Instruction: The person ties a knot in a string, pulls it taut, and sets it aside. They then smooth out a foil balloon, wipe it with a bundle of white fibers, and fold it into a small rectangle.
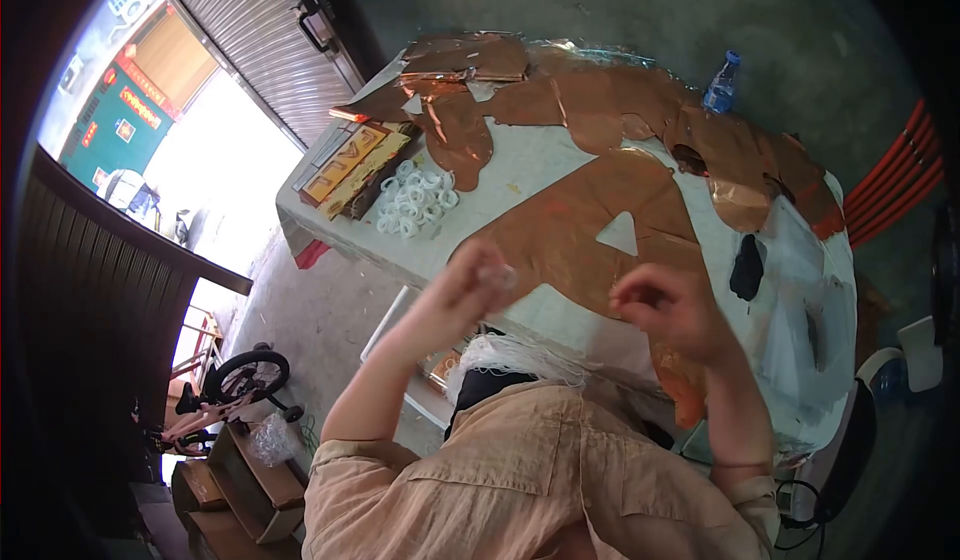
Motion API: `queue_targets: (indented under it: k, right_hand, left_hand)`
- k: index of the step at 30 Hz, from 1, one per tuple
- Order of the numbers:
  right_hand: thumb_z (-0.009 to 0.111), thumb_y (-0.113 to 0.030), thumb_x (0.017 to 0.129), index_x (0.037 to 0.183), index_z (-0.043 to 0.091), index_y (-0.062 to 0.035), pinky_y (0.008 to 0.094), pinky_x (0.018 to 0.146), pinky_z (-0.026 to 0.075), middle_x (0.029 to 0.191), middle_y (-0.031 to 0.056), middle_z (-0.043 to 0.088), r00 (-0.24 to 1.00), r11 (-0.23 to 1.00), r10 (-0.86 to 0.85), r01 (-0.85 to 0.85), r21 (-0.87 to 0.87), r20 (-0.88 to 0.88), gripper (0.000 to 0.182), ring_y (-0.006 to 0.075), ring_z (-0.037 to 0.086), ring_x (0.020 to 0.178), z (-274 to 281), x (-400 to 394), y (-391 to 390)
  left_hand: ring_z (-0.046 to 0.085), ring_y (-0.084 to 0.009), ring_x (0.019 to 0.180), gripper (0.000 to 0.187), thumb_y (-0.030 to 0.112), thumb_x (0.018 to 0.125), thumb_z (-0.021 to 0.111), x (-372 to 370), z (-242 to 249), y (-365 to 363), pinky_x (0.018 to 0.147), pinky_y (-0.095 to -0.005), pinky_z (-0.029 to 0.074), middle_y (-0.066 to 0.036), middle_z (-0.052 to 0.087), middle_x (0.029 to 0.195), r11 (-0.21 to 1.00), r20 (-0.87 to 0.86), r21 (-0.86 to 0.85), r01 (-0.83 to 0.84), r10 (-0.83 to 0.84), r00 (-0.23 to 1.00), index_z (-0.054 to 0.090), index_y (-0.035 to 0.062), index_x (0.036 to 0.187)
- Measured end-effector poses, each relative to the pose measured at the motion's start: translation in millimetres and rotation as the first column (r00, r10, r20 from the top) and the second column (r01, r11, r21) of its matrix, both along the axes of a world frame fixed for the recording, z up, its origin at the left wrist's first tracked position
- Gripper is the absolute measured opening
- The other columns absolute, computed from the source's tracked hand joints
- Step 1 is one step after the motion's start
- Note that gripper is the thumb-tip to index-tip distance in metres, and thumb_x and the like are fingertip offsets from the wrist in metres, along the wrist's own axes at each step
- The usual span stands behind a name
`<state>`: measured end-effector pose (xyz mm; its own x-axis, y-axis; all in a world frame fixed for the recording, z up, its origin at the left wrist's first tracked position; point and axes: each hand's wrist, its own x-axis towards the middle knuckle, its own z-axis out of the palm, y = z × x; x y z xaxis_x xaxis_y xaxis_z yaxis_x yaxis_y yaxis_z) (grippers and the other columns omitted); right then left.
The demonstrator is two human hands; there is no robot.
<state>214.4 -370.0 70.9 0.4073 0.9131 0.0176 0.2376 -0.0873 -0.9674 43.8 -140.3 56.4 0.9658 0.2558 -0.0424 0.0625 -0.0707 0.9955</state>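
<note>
My left hand (484, 278) is raised over the table's near edge, its fingers pinched together and blurred, with a small pale, translucent bit at the fingertips. Level with it on the other side, my right hand (665, 305) has its fingers curled in toward the thumb. I cannot tell what, if anything, is in the right hand. Beneath and between the hands lies a large flat copper-brown foil sheet (560, 215), like an uninflated figure-shaped balloon with a triangular hole. A bundle of white string (515, 353) rests at my lap.
White ring-shaped coils (412, 200) are heaped beside a printed box (355, 168) at the table's left. More copper foil (560, 100) lines the far side, near a blue-labelled bottle (722, 82). A black object (746, 267) and clear plastic (800, 320) lie right. Red chairs (895, 175) stand beyond.
</note>
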Motion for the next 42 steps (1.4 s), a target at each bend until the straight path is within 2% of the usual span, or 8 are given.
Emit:
queue_targets:
  k: [9, 15, 21, 24, 30, 33, 37, 42]
  right_hand:
    - [0.056, -0.014, 0.091, 0.085, 0.06, -0.0023, 0.02, 0.053, 0.041, 0.072, 0.0008, 0.06, 0.965, 0.992, 0.124, -0.113, 0.061, -0.232, 0.014, 0.0045, 0.053, 0.06, -35, -10, 41]
    - [0.053, -0.01, 0.092, 0.089, 0.063, -0.0012, 0.0193, 0.045, 0.039, 0.071, 0.0029, 0.063, 0.731, 0.965, 0.036, 0.153, 0.214, -0.681, 0.014, 0.0057, 0.053, 0.051, -25, -5, 41]
    - [0.056, -0.008, 0.09, 0.091, 0.066, -0.0017, 0.0189, 0.044, 0.037, 0.069, 0.0016, 0.063, 0.963, 0.979, -0.077, 0.122, 0.164, -0.26, 0.011, 0.004, 0.052, 0.052, -41, 0, 47]
    - [0.057, -0.008, 0.09, 0.091, 0.066, -0.0019, 0.0178, 0.043, 0.035, 0.066, 0.0001, 0.061, 0.968, 0.996, 0.091, -0.087, 0.029, -0.235, 0.011, 0.0022, 0.05, 0.052, -47, 9, 40]
    - [0.059, -0.009, 0.089, 0.092, 0.066, -0.0024, 0.0182, 0.043, 0.036, 0.07, 0.0007, 0.063, 0.771, 0.964, 0.071, 0.11, 0.242, -0.633, 0.01, 0.0024, 0.049, 0.051, -44, 7, 46]
    - [0.055, -0.007, 0.09, 0.093, 0.065, -0.0015, 0.018, 0.043, 0.04, 0.08, 0.0088, 0.068, 0.94, 0.997, -0.036, 0.055, 0.047, -0.341, 0.012, 0.0047, 0.05, 0.048, -53, 14, 42]
    - [0.055, -0.008, 0.09, 0.091, 0.065, -0.0009, 0.0175, 0.043, 0.04, 0.07, 0.0042, 0.064, 0.804, 0.989, 0.141, -0.095, 0.11, -0.577, 0.012, 0.0038, 0.051, 0.048, -39, 9, 40]
    - [0.057, -0.008, 0.089, 0.084, 0.065, -0.0011, 0.0176, 0.043, 0.037, 0.062, 0.0008, 0.058, 0.917, 0.97, -0.105, 0.179, 0.162, -0.385, 0.012, 0.0039, 0.05, 0.048, -47, 9, 47]
  left_hand:
    - [0.046, -0.0089, 0.071, 0.021, 0.006, 0.093, 0.049, 27, -4, -34, 0.067, -0.0226, 0.04, -0.002, 0.05, 0.076, 0.939, 0.046, 0.256, 0.228, -0.248, 0.968, 0.038, 0.0019, 0.111]
    - [0.051, -0.0125, 0.071, 0.009, 0.01, 0.093, 0.051, 39, -42, -40, 0.064, -0.028, 0.042, -0.005, 0.055, 0.075, 0.923, 0.28, 0.36, -0.138, 0.034, 0.959, 0.053, 0.0006, 0.093]
    - [0.06, -0.029, 0.073, 0.011, 0.008, 0.089, 0.054, 41, -26, -52, 0.064, -0.0344, 0.046, -0.015, 0.059, 0.079, 0.87, 0.132, 0.491, 0.042, -0.122, 0.984, 0.056, 0.0, 0.096]
    - [0.057, -0.0168, 0.07, 0.011, 0.011, 0.091, 0.053, 43, -20, -37, 0.063, -0.029, 0.045, -0.01, 0.059, 0.076, 0.88, 0.24, 0.464, -0.102, -0.015, 0.971, 0.056, 0.0004, 0.093]
    - [0.058, -0.0168, 0.072, 0.013, 0.01, 0.092, 0.052, 47, -37, -43, 0.064, -0.0311, 0.045, -0.011, 0.06, 0.077, 0.851, 0.065, 0.506, 0.141, -0.2, 0.978, 0.058, -0.0005, 0.088]
    - [0.059, -0.0181, 0.075, 0.014, 0.01, 0.092, 0.052, 47, -32, -41, 0.066, -0.0327, 0.045, -0.011, 0.061, 0.078, 0.925, 0.182, 0.376, 0.056, -0.133, 0.974, 0.058, -0.0014, 0.088]
    - [0.059, -0.0185, 0.075, 0.014, 0.01, 0.092, 0.052, 49, -26, -35, 0.068, -0.0318, 0.046, -0.01, 0.061, 0.08, 0.958, 0.064, 0.287, -0.005, -0.014, 0.998, 0.059, -0.0021, 0.089]
    - [0.056, -0.0145, 0.073, 0.014, 0.011, 0.092, 0.053, 47, -24, -41, 0.068, -0.0283, 0.045, -0.008, 0.061, 0.079, 0.882, 0.073, 0.432, 0.188, -0.242, 0.967, 0.058, -0.0017, 0.092]
